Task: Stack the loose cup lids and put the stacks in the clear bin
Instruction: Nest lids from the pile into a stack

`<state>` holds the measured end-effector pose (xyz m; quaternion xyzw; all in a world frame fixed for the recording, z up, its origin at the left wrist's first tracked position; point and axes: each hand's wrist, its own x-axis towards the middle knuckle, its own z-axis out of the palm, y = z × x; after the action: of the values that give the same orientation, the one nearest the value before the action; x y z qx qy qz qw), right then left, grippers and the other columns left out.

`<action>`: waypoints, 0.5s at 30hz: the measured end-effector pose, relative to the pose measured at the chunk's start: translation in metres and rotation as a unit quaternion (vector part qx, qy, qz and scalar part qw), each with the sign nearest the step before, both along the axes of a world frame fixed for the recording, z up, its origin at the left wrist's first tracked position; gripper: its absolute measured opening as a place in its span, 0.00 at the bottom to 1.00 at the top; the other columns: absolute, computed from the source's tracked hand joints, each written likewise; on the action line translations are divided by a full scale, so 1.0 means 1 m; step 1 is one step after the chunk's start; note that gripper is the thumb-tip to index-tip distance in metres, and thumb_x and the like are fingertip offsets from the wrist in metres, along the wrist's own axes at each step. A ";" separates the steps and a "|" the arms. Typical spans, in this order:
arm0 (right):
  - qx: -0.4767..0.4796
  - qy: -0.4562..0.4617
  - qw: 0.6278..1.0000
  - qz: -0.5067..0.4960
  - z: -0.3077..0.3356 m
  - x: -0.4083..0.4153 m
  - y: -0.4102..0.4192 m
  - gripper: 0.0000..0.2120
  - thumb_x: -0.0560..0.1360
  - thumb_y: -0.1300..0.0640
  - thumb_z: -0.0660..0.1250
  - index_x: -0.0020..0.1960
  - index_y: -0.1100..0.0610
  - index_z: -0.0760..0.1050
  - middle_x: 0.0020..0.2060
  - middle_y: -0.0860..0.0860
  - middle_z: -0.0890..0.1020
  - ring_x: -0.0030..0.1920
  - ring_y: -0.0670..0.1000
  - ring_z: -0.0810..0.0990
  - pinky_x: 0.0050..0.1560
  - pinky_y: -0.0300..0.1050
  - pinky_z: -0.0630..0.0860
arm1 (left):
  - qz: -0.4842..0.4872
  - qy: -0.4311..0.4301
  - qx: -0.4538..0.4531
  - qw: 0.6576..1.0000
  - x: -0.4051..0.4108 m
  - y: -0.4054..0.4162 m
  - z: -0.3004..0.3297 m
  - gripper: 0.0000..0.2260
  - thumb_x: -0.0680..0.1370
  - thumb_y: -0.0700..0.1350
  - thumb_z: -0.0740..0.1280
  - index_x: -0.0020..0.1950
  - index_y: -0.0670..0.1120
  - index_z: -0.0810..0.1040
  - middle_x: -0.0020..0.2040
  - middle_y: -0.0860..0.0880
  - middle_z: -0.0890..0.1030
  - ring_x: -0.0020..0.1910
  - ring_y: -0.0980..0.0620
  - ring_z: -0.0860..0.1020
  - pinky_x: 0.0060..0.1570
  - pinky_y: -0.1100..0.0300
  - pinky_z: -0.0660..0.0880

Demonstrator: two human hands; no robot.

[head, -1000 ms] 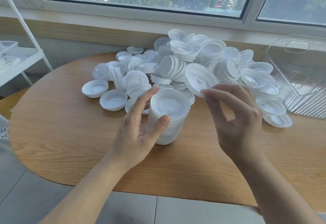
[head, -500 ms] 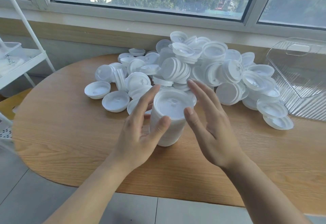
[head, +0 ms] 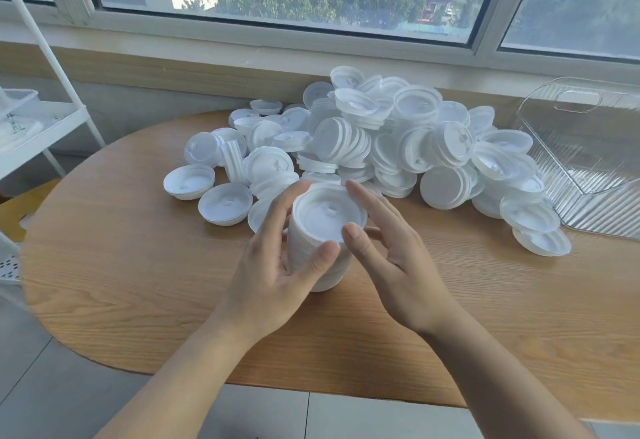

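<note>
A tall stack of white cup lids [head: 327, 227] stands upright on the wooden table [head: 138, 265], near its middle. My left hand [head: 277, 265] grips the stack from the left, thumb across its front and fingers behind it. On the stack's right side my right hand [head: 391, 258] rests with straight fingers, its thumb at the top rim. Behind the stack lies a big pile of loose white lids [head: 398, 141], some nested in short rows. The clear ribbed bin [head: 588, 148] sits at the table's right, beside the pile, with no lids visible in it.
A white shelf rack [head: 41, 127] stands off the table's left end. A window sill and wall run close behind the pile. Bare tabletop lies in front of the stack, and the table's front edge is near my forearms.
My right hand brought a lid from the pile onto the stack, let it go, and has come down against the stack's right side. My left hand has kept its grip.
</note>
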<state>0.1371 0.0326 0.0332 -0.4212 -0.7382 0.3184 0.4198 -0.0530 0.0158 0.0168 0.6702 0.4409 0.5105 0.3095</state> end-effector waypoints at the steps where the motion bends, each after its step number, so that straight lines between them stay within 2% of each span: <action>1: -0.009 0.010 1.000 0.009 -0.001 -0.002 0.000 0.29 0.82 0.43 0.63 0.81 0.49 0.65 0.75 0.39 0.71 0.75 0.38 0.69 0.69 0.36 0.71 | 0.005 -0.005 0.000 1.000 -0.001 0.000 0.000 0.33 0.78 0.63 0.69 0.80 0.55 0.65 0.75 0.67 0.71 0.76 0.62 0.68 0.72 0.59 0.69; 2: -0.019 0.020 0.999 0.022 -0.002 -0.003 0.001 0.29 0.83 0.43 0.63 0.81 0.49 0.65 0.76 0.40 0.71 0.75 0.41 0.69 0.70 0.39 0.71 | 0.009 -0.011 0.000 1.000 -0.001 0.001 0.000 0.33 0.77 0.63 0.69 0.80 0.55 0.65 0.75 0.67 0.71 0.76 0.61 0.69 0.73 0.57 0.69; 4: -0.045 0.058 0.997 0.037 -0.003 -0.003 0.005 0.27 0.84 0.44 0.62 0.81 0.48 0.65 0.75 0.40 0.73 0.75 0.43 0.70 0.71 0.43 0.72 | 0.014 -0.024 0.001 1.000 -0.003 0.002 0.000 0.32 0.77 0.61 0.70 0.79 0.54 0.66 0.72 0.66 0.73 0.75 0.60 0.71 0.72 0.61 0.70; 6: -0.052 0.086 0.995 -0.004 -0.004 0.002 0.015 0.24 0.84 0.44 0.63 0.78 0.47 0.69 0.71 0.41 0.77 0.71 0.43 0.75 0.69 0.45 0.74 | 0.017 -0.036 0.001 0.999 -0.006 0.002 0.001 0.31 0.77 0.60 0.71 0.78 0.53 0.67 0.71 0.65 0.76 0.73 0.58 0.73 0.69 0.64 0.70; 7: -0.045 0.071 0.995 -0.047 -0.005 0.006 0.023 0.22 0.83 0.44 0.64 0.76 0.46 0.71 0.68 0.40 0.78 0.68 0.41 0.77 0.67 0.44 0.75 | 0.020 -0.039 0.000 0.999 -0.007 0.002 0.001 0.31 0.77 0.60 0.71 0.77 0.53 0.67 0.70 0.64 0.76 0.72 0.58 0.74 0.68 0.66 0.71; 10: -0.023 -0.073 0.985 -0.154 -0.015 0.022 0.046 0.23 0.81 0.46 0.70 0.75 0.45 0.73 0.67 0.38 0.75 0.66 0.41 0.75 0.68 0.45 0.73 | 0.036 -0.038 0.001 0.999 -0.013 0.003 0.002 0.32 0.76 0.61 0.71 0.77 0.54 0.68 0.68 0.65 0.77 0.71 0.59 0.75 0.65 0.70 0.70; 12: -0.023 -0.148 0.976 -0.158 -0.023 0.027 0.058 0.25 0.81 0.48 0.70 0.76 0.45 0.71 0.74 0.41 0.71 0.73 0.47 0.69 0.75 0.45 0.66 | 0.046 -0.035 0.005 0.998 -0.017 0.004 0.001 0.32 0.75 0.61 0.71 0.77 0.53 0.69 0.68 0.64 0.78 0.70 0.58 0.76 0.65 0.70 0.70; 14: -0.027 -0.214 0.966 -0.142 -0.028 0.027 0.065 0.27 0.82 0.48 0.69 0.79 0.46 0.68 0.78 0.42 0.66 0.77 0.50 0.63 0.75 0.41 0.57 | 0.052 -0.028 0.007 0.998 -0.019 0.005 0.001 0.32 0.75 0.62 0.71 0.77 0.54 0.69 0.68 0.63 0.78 0.70 0.57 0.76 0.66 0.68 0.71; 15: -0.024 -0.243 0.960 -0.137 -0.030 0.025 0.068 0.28 0.82 0.48 0.69 0.80 0.46 0.66 0.80 0.43 0.65 0.78 0.50 0.61 0.76 0.43 0.57 | 0.054 -0.025 0.006 0.998 -0.020 0.006 0.001 0.32 0.75 0.63 0.71 0.76 0.55 0.69 0.69 0.63 0.78 0.70 0.58 0.76 0.66 0.67 0.71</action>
<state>0.1620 0.1004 0.0034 -0.5929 -0.7455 0.1639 0.2566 -0.0735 0.0215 0.0175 0.6340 0.4655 0.5460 0.2886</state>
